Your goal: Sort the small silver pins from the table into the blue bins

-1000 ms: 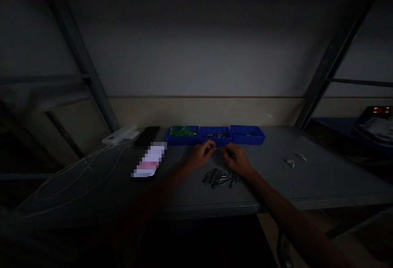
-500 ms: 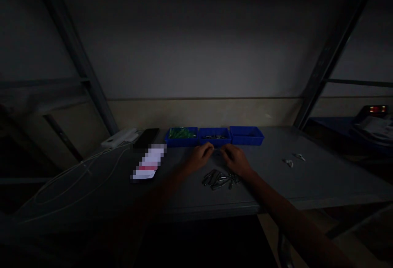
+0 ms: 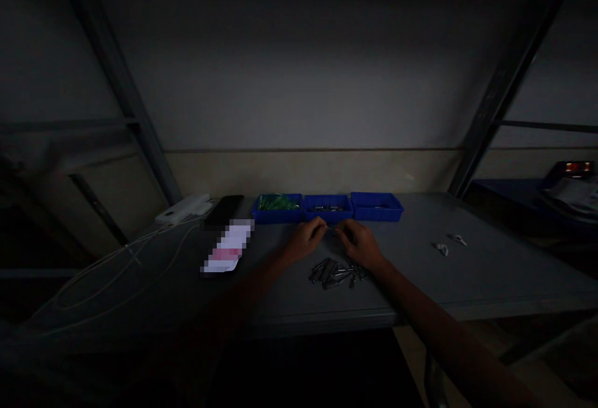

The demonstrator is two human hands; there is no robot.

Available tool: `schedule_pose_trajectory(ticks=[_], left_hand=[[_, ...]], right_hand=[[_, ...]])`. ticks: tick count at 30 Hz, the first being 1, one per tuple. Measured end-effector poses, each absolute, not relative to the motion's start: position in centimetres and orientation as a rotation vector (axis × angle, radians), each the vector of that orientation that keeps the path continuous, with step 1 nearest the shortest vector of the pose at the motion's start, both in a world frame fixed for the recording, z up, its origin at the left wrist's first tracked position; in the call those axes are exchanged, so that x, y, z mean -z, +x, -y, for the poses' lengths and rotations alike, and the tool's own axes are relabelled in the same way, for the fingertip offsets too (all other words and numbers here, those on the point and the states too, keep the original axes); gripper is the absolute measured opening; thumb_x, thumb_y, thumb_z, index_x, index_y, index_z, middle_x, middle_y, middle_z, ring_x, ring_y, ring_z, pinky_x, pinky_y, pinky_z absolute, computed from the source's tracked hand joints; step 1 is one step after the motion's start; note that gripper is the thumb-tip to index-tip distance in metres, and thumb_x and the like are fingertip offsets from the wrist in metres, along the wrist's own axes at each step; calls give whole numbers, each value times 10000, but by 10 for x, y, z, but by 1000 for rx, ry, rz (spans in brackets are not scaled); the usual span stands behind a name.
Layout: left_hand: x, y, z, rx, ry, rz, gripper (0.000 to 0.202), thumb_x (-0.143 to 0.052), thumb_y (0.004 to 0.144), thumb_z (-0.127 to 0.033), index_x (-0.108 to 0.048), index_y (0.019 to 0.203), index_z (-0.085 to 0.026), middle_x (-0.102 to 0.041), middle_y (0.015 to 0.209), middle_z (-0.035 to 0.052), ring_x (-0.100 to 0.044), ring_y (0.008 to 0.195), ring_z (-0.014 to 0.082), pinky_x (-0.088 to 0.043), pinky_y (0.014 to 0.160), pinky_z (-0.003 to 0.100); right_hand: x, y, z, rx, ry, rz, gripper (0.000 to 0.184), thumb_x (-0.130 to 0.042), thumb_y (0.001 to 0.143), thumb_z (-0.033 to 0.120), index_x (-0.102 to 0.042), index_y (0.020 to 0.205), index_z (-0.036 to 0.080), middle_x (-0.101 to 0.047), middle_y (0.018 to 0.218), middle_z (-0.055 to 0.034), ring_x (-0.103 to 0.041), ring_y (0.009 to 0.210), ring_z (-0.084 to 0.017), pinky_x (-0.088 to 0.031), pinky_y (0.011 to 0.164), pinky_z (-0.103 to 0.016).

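Observation:
My left hand (image 3: 307,238) and my right hand (image 3: 357,241) face each other over the grey table, both with fingers pinched. Between the fingertips runs a small thin metal piece (image 3: 331,228), too dark and small to name; each hand grips one end. Just below them a loose pile of slim metal parts (image 3: 332,273) lies on the table, partly behind my right wrist. Behind my hands stand three blue bins: the left bin (image 3: 279,217) holds green pieces (image 3: 276,202), the middle bin (image 3: 328,215) holds metal parts, and the right bin (image 3: 377,213) has a little something at its bottom.
On the left are a white power strip (image 3: 184,210) with cables, a dark flat object (image 3: 225,210) and a phone with a blurred screen (image 3: 228,247). Two small whitish pieces (image 3: 441,248) lie on the right. Metal posts (image 3: 486,103) frame the table.
Almost nothing differs. Both hands keep their pinch on the thin piece, and the whole view has shifted very slightly.

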State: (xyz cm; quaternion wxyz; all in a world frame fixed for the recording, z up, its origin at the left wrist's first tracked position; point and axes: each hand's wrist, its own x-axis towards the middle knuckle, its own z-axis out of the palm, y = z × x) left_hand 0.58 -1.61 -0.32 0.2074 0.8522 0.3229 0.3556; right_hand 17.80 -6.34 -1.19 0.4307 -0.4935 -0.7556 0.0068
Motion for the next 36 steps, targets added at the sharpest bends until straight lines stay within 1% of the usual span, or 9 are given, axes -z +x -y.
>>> schedule_pose_trajectory(ticks=[7, 12, 16, 18, 22, 25, 31, 34, 36], left_hand=[[6, 6, 16, -1004, 2313, -889, 190, -428, 857, -328, -535, 915, -182, -576, 664, -27, -530, 612, 102, -390, 581, 195], [8, 6, 13, -1025, 2340, -865, 185, -418, 863, -315, -539, 853, -175, -595, 718, -12, -541, 660, 105, -396, 610, 198], [8, 5, 13, -1013, 2362, -904, 210, -396, 871, -312, -542, 812, -173, -568, 660, -17, -535, 655, 111, -387, 596, 200], [7, 5, 14, -995, 2360, -917, 224, -387, 874, -317, -543, 795, -176, -556, 638, -23, -531, 647, 110, -388, 598, 201], [7, 6, 14, -1007, 2325, -894, 198, -399, 871, -316, -541, 852, -179, -569, 664, -21, -537, 661, 112, -397, 610, 202], [7, 6, 14, -1030, 2310, -881, 168, -422, 859, -301, -532, 887, -177, -584, 702, -13, -544, 671, 114, -400, 613, 202], [3, 5, 14, -1014, 2360, -899, 215, -384, 873, -316, -524, 793, -175, -547, 650, -25, -524, 632, 106, -378, 597, 197], [3, 5, 15, -994, 2370, -914, 237, -369, 880, -314, -513, 756, -173, -526, 618, -31, -512, 611, 102, -368, 583, 195], [4, 5, 15, -982, 2364, -916, 234, -366, 883, -317, -515, 769, -177, -533, 624, -31, -518, 615, 103, -368, 579, 192]], right_hand=[[14, 178, 61, 9, -1256, 1875, 185, -406, 870, 270, -556, 808, 183, -622, 751, -52, -565, 675, -157, -403, 631, -263], [14, 177, 62, -5, -1260, 1887, 184, -421, 869, 291, -557, 816, 179, -614, 730, -38, -560, 655, -147, -402, 625, -253], [13, 177, 63, 3, -1259, 1921, 165, -435, 866, 299, -551, 844, 183, -606, 715, -26, -539, 614, -139, -391, 602, -247], [13, 177, 63, 14, -1257, 1934, 162, -426, 870, 287, -551, 841, 188, -611, 734, -31, -544, 630, -142, -393, 609, -248], [12, 178, 64, 42, -1259, 1932, 173, -413, 875, 274, -556, 828, 189, -619, 766, -49, -561, 685, -160, -402, 638, -258], [12, 177, 64, 62, -1276, 1941, 190, -396, 883, 274, -554, 820, 189, -619, 764, -53, -563, 686, -160, -402, 636, -260], [12, 177, 65, 19, -1271, 1929, 151, -427, 872, 289, -541, 879, 190, -620, 765, -36, -561, 651, -144, -398, 618, -247], [13, 177, 64, 45, -1278, 1932, 151, -427, 871, 292, -542, 862, 195, -615, 751, -33, -554, 649, -146, -396, 617, -248], [13, 178, 64, 56, -1283, 1942, 164, -416, 875, 286, -545, 839, 192, -612, 756, -41, -558, 670, -154, -400, 628, -253]])
